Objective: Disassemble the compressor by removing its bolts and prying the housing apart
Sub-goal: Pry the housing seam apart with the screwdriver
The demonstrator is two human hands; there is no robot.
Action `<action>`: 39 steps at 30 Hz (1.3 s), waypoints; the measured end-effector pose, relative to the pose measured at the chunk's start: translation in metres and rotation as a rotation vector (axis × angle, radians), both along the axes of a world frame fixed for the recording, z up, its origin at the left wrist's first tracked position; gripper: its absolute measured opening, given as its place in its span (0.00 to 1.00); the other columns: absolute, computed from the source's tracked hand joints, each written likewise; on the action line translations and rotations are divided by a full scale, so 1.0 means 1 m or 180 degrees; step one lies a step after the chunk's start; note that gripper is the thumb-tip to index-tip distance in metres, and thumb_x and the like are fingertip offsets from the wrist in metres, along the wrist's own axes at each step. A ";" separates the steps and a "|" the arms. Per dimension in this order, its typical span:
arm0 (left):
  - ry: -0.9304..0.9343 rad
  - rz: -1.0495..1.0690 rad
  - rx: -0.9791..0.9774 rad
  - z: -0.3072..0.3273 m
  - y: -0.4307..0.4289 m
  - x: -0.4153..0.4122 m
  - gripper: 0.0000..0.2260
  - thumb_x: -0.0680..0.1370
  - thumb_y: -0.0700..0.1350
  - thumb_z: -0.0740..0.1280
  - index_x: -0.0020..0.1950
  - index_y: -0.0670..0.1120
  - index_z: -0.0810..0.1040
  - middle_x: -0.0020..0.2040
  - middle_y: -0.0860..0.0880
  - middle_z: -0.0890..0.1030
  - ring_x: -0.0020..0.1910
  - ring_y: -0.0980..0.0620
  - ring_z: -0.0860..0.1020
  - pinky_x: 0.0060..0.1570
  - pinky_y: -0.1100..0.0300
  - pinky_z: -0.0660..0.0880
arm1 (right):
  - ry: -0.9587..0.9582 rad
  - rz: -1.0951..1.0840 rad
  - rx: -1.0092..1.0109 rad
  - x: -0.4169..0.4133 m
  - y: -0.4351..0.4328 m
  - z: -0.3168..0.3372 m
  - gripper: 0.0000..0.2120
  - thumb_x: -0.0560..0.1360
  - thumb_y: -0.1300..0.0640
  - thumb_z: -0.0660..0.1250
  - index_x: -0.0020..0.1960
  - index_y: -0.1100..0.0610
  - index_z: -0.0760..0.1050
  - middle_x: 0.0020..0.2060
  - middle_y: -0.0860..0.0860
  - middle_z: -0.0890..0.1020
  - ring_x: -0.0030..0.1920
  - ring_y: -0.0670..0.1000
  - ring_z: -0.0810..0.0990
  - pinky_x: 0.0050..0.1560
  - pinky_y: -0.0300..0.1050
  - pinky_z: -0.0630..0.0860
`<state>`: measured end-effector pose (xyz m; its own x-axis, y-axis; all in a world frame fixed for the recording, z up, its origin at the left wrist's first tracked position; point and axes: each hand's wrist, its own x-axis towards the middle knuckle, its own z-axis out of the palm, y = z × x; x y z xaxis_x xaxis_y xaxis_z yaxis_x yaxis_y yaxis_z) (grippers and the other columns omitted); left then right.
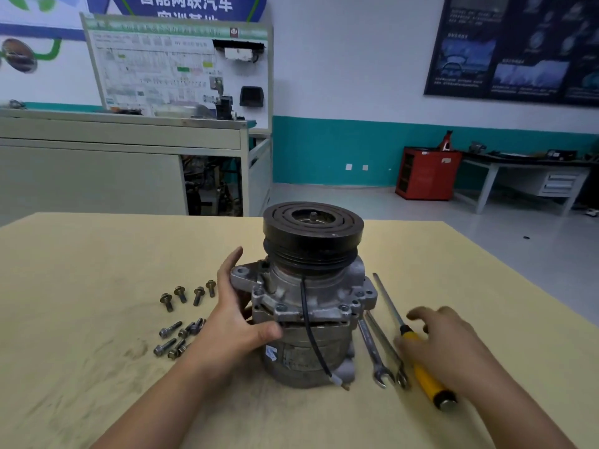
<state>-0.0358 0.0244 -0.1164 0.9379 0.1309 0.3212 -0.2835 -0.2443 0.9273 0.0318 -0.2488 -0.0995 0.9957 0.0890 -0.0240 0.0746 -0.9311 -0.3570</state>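
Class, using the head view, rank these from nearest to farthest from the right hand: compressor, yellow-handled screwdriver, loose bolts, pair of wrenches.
1. Yellow-handled screwdriver, at the right hand.
2. Pair of wrenches, just left of the screwdriver.
3. Compressor, table centre.
4. Loose bolts, far left.

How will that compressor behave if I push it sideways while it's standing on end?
Probably heavy: the compressor looks cast metal. It may tip, since it stands on end with the wide pulley on top; the left hand steadies it. Its round body could roll if toppled.
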 end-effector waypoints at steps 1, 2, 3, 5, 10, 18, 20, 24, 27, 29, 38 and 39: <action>0.0019 -0.0056 0.0056 -0.001 0.001 0.001 0.54 0.43 0.75 0.72 0.64 0.79 0.47 0.61 0.75 0.71 0.61 0.73 0.70 0.62 0.60 0.68 | 0.0129 -0.0073 -0.0132 -0.002 -0.002 -0.003 0.20 0.73 0.42 0.64 0.62 0.49 0.70 0.52 0.49 0.73 0.51 0.50 0.74 0.42 0.41 0.70; 0.0036 -0.0097 0.0126 -0.001 0.002 0.002 0.54 0.44 0.76 0.71 0.65 0.77 0.48 0.59 0.78 0.70 0.60 0.75 0.70 0.61 0.62 0.68 | 0.0213 -0.0124 -0.0135 -0.005 -0.002 -0.005 0.18 0.72 0.42 0.64 0.58 0.50 0.71 0.47 0.48 0.73 0.47 0.48 0.75 0.38 0.40 0.70; 0.0050 -0.0119 0.0197 -0.003 0.003 0.002 0.54 0.44 0.77 0.70 0.66 0.74 0.50 0.58 0.79 0.70 0.59 0.76 0.70 0.60 0.64 0.68 | 0.0265 -0.0154 -0.0078 -0.007 -0.002 -0.006 0.15 0.72 0.42 0.64 0.54 0.51 0.71 0.43 0.47 0.74 0.42 0.46 0.75 0.34 0.39 0.68; 0.0093 -0.0102 0.0267 -0.004 0.002 0.002 0.52 0.43 0.78 0.69 0.64 0.69 0.57 0.57 0.76 0.73 0.58 0.74 0.72 0.57 0.67 0.70 | 0.0307 -0.0127 0.0004 -0.009 -0.003 -0.006 0.13 0.73 0.43 0.64 0.49 0.52 0.70 0.39 0.47 0.74 0.38 0.45 0.74 0.30 0.39 0.66; 0.0124 -0.0051 0.0314 -0.006 -0.002 -0.003 0.49 0.42 0.79 0.68 0.60 0.65 0.63 0.54 0.73 0.75 0.55 0.74 0.74 0.51 0.76 0.71 | 0.0401 0.0102 0.0496 -0.020 -0.022 0.003 0.09 0.74 0.48 0.64 0.49 0.53 0.71 0.42 0.49 0.75 0.40 0.46 0.74 0.35 0.39 0.68; 0.0012 0.0290 0.0431 -0.003 -0.015 -0.012 0.34 0.54 0.68 0.70 0.57 0.65 0.64 0.55 0.70 0.73 0.48 0.79 0.72 0.43 0.80 0.69 | 0.0387 0.0435 0.0793 -0.055 -0.088 0.028 0.03 0.76 0.53 0.63 0.49 0.49 0.70 0.42 0.49 0.80 0.28 0.44 0.78 0.27 0.34 0.70; 0.0036 0.0332 0.0418 -0.004 -0.015 -0.013 0.31 0.56 0.66 0.71 0.56 0.65 0.64 0.53 0.70 0.73 0.47 0.78 0.73 0.42 0.79 0.69 | 0.0086 0.0457 0.0737 -0.058 -0.101 0.034 0.04 0.75 0.51 0.65 0.48 0.47 0.71 0.40 0.48 0.78 0.26 0.43 0.74 0.26 0.33 0.67; 0.0146 0.0311 0.0404 -0.002 -0.015 -0.013 0.30 0.64 0.60 0.74 0.59 0.63 0.61 0.53 0.70 0.70 0.47 0.76 0.70 0.42 0.78 0.68 | -0.0310 0.0612 0.0702 -0.065 -0.117 0.052 0.06 0.73 0.48 0.69 0.45 0.47 0.74 0.37 0.49 0.78 0.24 0.43 0.72 0.25 0.33 0.68; 0.0227 0.0292 0.0308 -0.002 -0.014 -0.013 0.32 0.62 0.59 0.72 0.62 0.63 0.60 0.54 0.70 0.72 0.50 0.73 0.71 0.45 0.75 0.67 | -0.0283 0.0793 0.0554 -0.069 -0.124 0.066 0.06 0.72 0.48 0.69 0.46 0.46 0.74 0.38 0.49 0.78 0.26 0.44 0.74 0.27 0.35 0.71; 0.0282 0.0234 0.0127 -0.001 -0.014 -0.014 0.32 0.61 0.59 0.73 0.60 0.64 0.63 0.54 0.68 0.74 0.52 0.70 0.73 0.46 0.72 0.70 | -0.0174 0.0860 0.0454 -0.070 -0.128 0.073 0.06 0.73 0.47 0.69 0.48 0.44 0.74 0.40 0.49 0.78 0.27 0.45 0.75 0.30 0.36 0.73; -0.0055 0.0562 -0.0428 0.010 -0.019 -0.020 0.42 0.61 0.62 0.75 0.71 0.56 0.62 0.66 0.53 0.73 0.66 0.53 0.72 0.61 0.54 0.72 | -0.0015 0.1038 0.0578 -0.068 -0.135 0.079 0.03 0.72 0.46 0.69 0.43 0.38 0.76 0.35 0.47 0.78 0.27 0.47 0.76 0.27 0.35 0.69; -0.0182 0.0762 -0.0327 0.014 -0.020 -0.018 0.40 0.64 0.58 0.73 0.73 0.56 0.61 0.68 0.52 0.71 0.68 0.52 0.69 0.65 0.52 0.68 | 0.0015 0.1036 0.0579 -0.066 -0.135 0.078 0.03 0.72 0.46 0.68 0.43 0.38 0.76 0.35 0.47 0.78 0.27 0.47 0.76 0.27 0.35 0.69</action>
